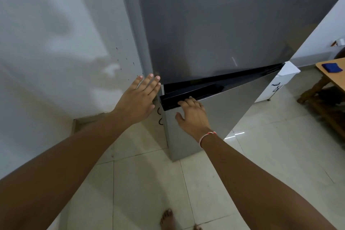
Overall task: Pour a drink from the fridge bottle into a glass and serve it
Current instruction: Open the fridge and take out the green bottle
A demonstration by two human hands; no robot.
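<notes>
At the front of the fridge [214,24], the person stands barefoot on the tiled floor [261,155] with both arms extended. The left hand [139,100] is flat, fingers straight and held together, and rests against the left side edge of the cabinet, level with the gap between the two doors. The right hand [193,113] has its fingers curled over the dark recessed handle strip at the top of the lower door [233,106], with the thumb lying on the door face. A red-and-white thread bracelet [207,136] circles the right wrist.

The lower door appears to stand slightly ajar at its top left corner; the interior is not visible. The bottle and the glass are not in view, so their positions cannot be stated; the bottle is presumed inside.

Progress: the task is at its first step, opening the door. Remaining steps, by judgement: swing the door open, take out the bottle, find a glass, pour and serve. A wooden bench [332,78] with a blue cloth [332,67] stands well apart at the right and may be the serving point.
</notes>
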